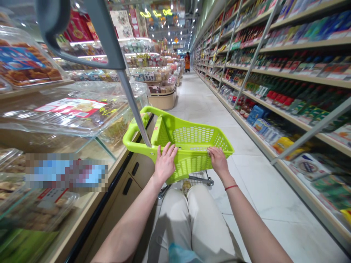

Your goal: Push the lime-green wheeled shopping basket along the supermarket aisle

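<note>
Rested left grip [165,160], loosely spread, and right grip [218,160], half-curled with hold unclear, on the near rim [192,151] of a green cart [192,164] just beyond both, long axis crosswise, handle end [137,145] nearer left.

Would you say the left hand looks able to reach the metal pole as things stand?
Probably yes: the left hand rests on the green basket, near the foot of the metal pole, and nothing visibly blocks it.

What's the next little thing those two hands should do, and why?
Probably ease the green basket rightward: the left hand and right hand both rest on its near rim, its left end appears close to the cabinet, and floor tiles show on its right.
</note>
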Motion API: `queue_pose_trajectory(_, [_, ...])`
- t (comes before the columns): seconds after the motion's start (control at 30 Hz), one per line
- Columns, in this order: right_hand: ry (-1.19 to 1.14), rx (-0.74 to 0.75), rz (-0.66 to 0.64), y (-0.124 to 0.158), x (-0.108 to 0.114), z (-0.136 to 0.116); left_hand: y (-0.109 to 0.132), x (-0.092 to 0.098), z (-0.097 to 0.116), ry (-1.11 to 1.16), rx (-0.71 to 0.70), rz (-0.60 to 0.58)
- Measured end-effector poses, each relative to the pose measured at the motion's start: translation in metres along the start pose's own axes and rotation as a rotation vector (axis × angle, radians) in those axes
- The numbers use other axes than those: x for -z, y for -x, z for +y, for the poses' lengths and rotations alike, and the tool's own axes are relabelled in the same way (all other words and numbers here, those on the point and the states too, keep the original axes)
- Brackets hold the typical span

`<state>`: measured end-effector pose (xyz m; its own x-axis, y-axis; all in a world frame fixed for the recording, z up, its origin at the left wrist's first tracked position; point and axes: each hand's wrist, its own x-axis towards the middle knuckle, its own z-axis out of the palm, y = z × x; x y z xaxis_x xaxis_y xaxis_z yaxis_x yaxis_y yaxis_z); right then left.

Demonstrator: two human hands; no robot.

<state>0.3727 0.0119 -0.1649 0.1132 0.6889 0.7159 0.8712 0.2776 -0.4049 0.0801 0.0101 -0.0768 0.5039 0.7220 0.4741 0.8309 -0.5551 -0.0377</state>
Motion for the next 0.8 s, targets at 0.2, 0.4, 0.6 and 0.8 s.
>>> queue_pose_trajectory(0.2, [-0.011, 0.007, 0.035, 0.018, 0.009, -0.018, 0.016, 0.005, 0.001, 0.018, 0.009, 0.015])
queue_pose_trajectory(0.4, [-0.021, -0.051, 0.095, 0.027, -0.001, -0.056, 0.026, 0.01, 0.006, 0.046, 0.031, 0.023])
queue_pose_trajectory(0.6, [-0.034, 0.068, -0.067, 0.012, -0.016, -0.141, 0.031, 0.014, 0.009, 0.062, 0.033, 0.021])
queue_pose_trajectory(0.8, [0.043, 0.27, -0.222, 0.013, 0.002, -0.142, 0.035, 0.015, 0.005, 0.056, 0.013, 0.015])
